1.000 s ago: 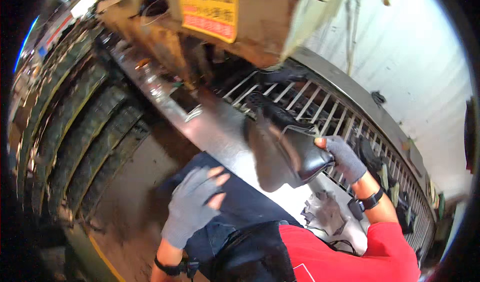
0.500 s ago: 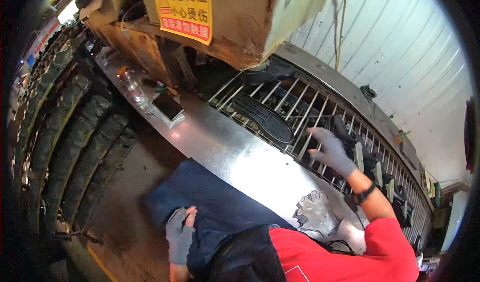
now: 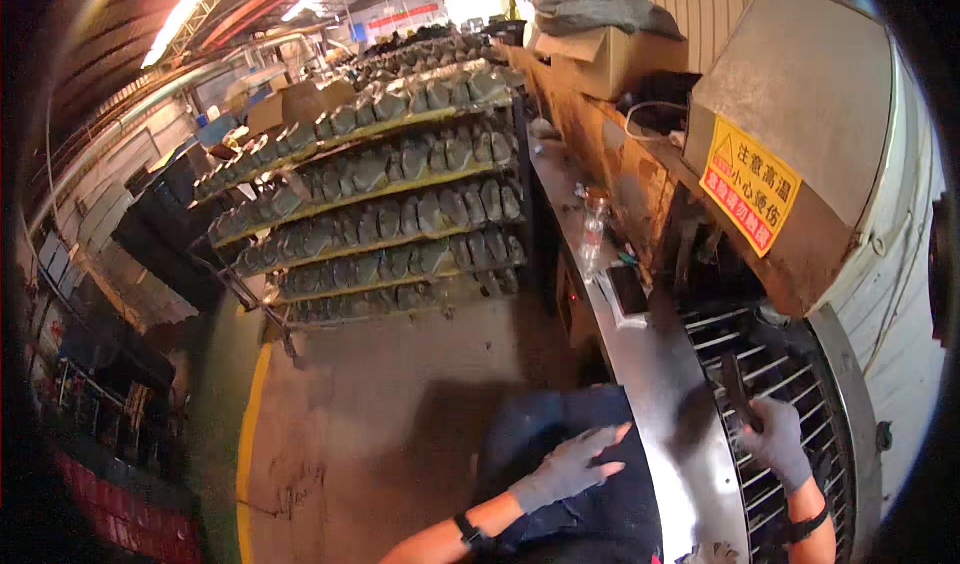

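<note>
My right hand, in a grey fingerless-tipped glove, grips a black shoe sole by its near end. The sole is raised on edge over the metal rollers of a conveyor. My left hand, gloved in grey as well, is held over my dark-clothed lap beside the steel ledge. Its fingers stretch forward with the thumb apart, and nothing is in them.
A steel ledge borders the conveyor and carries a clear bottle and a dark flat item. Ahead stands a machine hood with a yellow warning label. A multi-tier rack of shoe-like pieces stands at left.
The view has swung left toward the rack. The sole that lay on the rollers is now in my right hand. My left hand has come forward over my lap.
</note>
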Demonstrator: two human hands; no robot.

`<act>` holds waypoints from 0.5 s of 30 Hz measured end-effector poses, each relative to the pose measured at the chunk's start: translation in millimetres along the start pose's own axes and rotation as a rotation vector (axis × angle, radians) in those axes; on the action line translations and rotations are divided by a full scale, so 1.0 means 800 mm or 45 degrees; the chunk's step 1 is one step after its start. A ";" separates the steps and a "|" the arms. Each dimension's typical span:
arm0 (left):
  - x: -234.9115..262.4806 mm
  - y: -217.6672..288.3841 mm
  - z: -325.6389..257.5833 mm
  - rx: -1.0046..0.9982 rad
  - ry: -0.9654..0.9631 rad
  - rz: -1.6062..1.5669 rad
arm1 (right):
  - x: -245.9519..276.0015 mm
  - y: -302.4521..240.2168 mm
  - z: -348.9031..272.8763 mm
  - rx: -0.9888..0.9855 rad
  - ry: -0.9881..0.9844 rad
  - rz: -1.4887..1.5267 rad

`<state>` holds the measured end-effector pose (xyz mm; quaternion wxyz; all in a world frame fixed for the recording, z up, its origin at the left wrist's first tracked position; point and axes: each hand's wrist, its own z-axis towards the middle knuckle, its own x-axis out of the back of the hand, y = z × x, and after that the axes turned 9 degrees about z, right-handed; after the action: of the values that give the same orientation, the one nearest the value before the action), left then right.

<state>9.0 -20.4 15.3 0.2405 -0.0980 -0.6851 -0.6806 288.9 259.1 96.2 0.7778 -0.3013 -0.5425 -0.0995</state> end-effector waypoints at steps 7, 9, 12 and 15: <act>-0.036 0.068 0.030 -0.260 0.368 0.105 | 0.045 -0.137 0.040 -0.785 -0.008 2.209; -0.035 0.044 0.002 0.125 0.283 -0.377 | 0.004 -0.106 0.074 -0.608 -0.414 1.998; -0.032 -0.012 -0.027 0.435 0.122 -0.636 | -0.076 -0.024 0.115 -0.085 -0.565 0.734; -0.042 -0.047 -0.040 0.988 0.117 -1.045 | -0.139 0.087 0.176 0.285 -0.171 0.392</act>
<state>26.7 -47.1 -34.9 0.0041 0.3019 -0.8557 -0.4202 168.2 377.0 3.1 0.7745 -0.2982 -0.5485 0.1018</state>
